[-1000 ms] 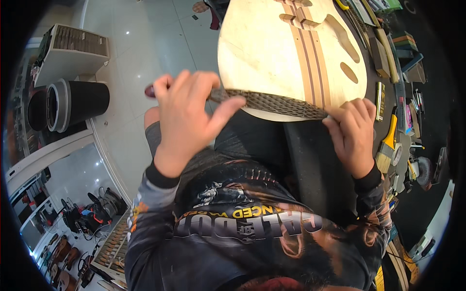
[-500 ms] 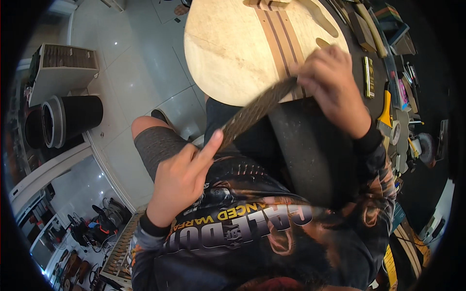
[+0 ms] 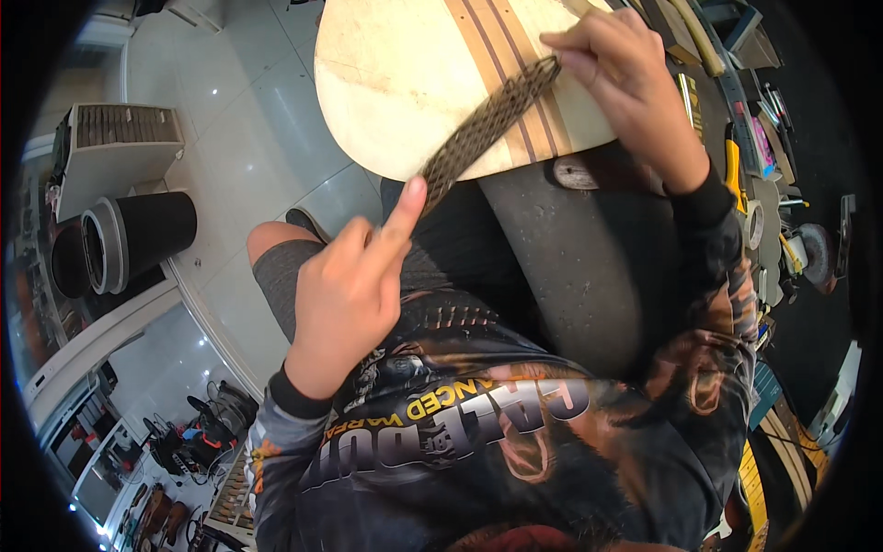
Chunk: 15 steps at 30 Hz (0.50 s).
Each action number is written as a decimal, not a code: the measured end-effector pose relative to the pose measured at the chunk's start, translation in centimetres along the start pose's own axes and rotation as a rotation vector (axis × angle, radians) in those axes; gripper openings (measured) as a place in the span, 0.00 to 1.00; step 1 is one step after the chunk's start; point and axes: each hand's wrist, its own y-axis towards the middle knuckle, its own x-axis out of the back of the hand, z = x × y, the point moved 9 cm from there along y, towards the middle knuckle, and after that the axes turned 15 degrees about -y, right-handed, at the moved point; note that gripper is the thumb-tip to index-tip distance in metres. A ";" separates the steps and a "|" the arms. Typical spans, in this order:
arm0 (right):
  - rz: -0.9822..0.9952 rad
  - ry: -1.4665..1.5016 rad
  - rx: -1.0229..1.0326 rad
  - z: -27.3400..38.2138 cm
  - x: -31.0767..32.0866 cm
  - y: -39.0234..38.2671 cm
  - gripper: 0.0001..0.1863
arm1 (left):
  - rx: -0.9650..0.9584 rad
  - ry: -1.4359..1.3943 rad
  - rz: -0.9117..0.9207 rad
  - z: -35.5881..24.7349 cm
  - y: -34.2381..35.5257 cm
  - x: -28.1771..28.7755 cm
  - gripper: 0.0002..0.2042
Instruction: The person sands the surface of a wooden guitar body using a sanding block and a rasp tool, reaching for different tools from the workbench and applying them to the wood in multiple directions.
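Note:
A pale wooden instrument body (image 3: 405, 83) with darker centre stripes lies in front of me at the top. A long dark patterned strip (image 3: 487, 120) runs diagonally across its lower edge. My right hand (image 3: 625, 74) pinches the strip's upper end over the stripes. My left hand (image 3: 354, 285) holds the lower end, one finger stretched along it, just off the body's rim above my knee. A dark padded support (image 3: 570, 267) sits under the body.
A black cylinder with a grey rim (image 3: 133, 239) and a slatted white box (image 3: 110, 152) stand on the glossy floor at left. A cluttered workbench (image 3: 754, 166) with tools, tape and a yellow-handled knife runs down the right side.
The strip has swung from lying flat along the body's lower edge to a steep diagonal. My right hand rose up over the stripes; my left hand dropped toward my knee.

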 end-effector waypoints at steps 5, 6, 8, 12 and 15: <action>0.094 0.122 0.000 3.4 -1.0 -1.6 0.04 | -0.026 -0.038 -0.025 1.0 -4.6 -0.6 0.37; 0.114 0.100 0.030 4.5 -0.9 -1.9 0.05 | 0.010 -0.043 0.001 1.2 -5.8 -0.7 0.37; 0.106 0.073 0.059 4.7 -0.6 -1.8 0.08 | 0.002 -0.047 -0.023 1.0 -5.1 -0.7 0.37; 0.051 0.057 -0.105 0.7 0.3 0.5 0.06 | -0.007 -0.027 -0.048 -0.2 -0.5 -1.1 0.36; 0.072 0.054 -0.053 1.5 -0.4 -1.2 0.06 | 0.002 -0.033 -0.039 0.1 -2.6 -1.5 0.37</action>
